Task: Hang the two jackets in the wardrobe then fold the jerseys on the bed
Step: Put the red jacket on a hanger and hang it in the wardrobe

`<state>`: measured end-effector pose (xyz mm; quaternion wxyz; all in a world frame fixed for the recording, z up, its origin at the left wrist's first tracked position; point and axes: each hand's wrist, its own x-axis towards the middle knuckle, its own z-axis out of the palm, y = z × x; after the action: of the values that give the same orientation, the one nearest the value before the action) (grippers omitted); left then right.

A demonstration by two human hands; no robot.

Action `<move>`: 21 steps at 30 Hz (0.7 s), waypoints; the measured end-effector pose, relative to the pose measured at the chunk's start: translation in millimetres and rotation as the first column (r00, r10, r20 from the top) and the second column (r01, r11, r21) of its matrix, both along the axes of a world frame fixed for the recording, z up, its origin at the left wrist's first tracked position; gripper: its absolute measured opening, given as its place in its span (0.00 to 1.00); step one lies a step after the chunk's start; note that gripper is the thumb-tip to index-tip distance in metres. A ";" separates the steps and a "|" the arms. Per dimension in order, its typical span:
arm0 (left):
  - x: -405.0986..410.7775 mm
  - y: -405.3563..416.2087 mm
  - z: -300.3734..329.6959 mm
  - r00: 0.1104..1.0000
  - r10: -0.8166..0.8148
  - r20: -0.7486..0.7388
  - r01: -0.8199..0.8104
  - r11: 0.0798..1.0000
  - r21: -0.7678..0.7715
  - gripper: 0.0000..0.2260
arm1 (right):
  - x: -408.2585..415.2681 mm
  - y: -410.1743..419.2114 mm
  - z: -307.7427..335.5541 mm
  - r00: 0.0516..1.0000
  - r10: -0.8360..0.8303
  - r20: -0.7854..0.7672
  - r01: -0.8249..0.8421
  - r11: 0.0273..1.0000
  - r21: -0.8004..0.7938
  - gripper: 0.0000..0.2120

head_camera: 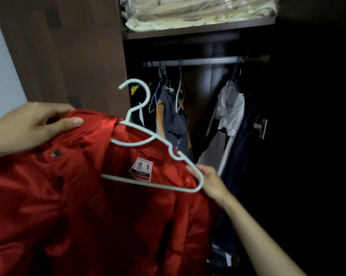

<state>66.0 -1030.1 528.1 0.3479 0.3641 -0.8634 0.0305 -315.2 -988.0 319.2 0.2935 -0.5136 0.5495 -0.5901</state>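
The left hand [26,126] grips the red jacket [84,206] at its shoulder, thumb on top, fingers curled into the fabric. A pale blue hanger [148,140] lies against the collar, its right end pinched by the right hand [208,181]. Behind hangs the wardrobe's rail [194,61] with clothes.

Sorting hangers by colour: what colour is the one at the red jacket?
Pale mint-blue hanger, in the head view.

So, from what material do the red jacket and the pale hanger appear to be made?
Red jacket: probably a satin-like synthetic; it shows a smooth sheen and soft folds.
Pale hanger: likely plastic or coated wire, the picture cannot settle which; thin, uniform light blue, matte.
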 end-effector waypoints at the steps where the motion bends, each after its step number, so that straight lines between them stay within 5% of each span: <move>1: 5.9 -2.3 -3.5 0.999 0.048 0.023 -0.048 0.999 -0.002 0.17 | -8.1 2.3 15.6 0.998 -0.023 -0.060 0.022 1.000 -0.019 0.13; 7: 14.9 -30.2 -25.8 0.960 0.234 0.156 -0.214 0.967 -0.137 0.24 | -11.3 12.7 101.7 0.834 -0.198 -0.515 0.143 0.979 -0.144 0.09; 13: -19.4 8.3 -25.1 0.996 0.071 0.046 -0.075 0.993 0.090 0.14 | 12.1 36.5 153.3 0.976 -0.108 -0.192 0.062 0.970 -0.233 0.12; 15: -33.5 16.0 -32.1 0.996 0.034 0.083 -0.045 0.991 0.126 0.24 | 19.2 45.4 165.5 0.988 -0.069 -0.139 0.043 0.983 -0.181 0.11; 17: -49.8 23.3 -44.6 0.992 0.075 0.106 -0.086 0.991 0.102 0.30 | 32.1 53.1 171.3 0.995 -0.034 -0.093 0.023 0.993 -0.115 0.10; 21: -96.3 41.3 -71.5 0.967 0.252 0.036 -0.253 0.967 0.029 0.19 | 66.4 57.7 164.3 0.997 -0.011 0.080 0.018 0.995 -0.096 0.10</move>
<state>-30.3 -988.9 456.6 0.3213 0.4762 -0.8159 0.0660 -248.8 -930.3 483.5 0.2857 -0.4992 0.5118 -0.6382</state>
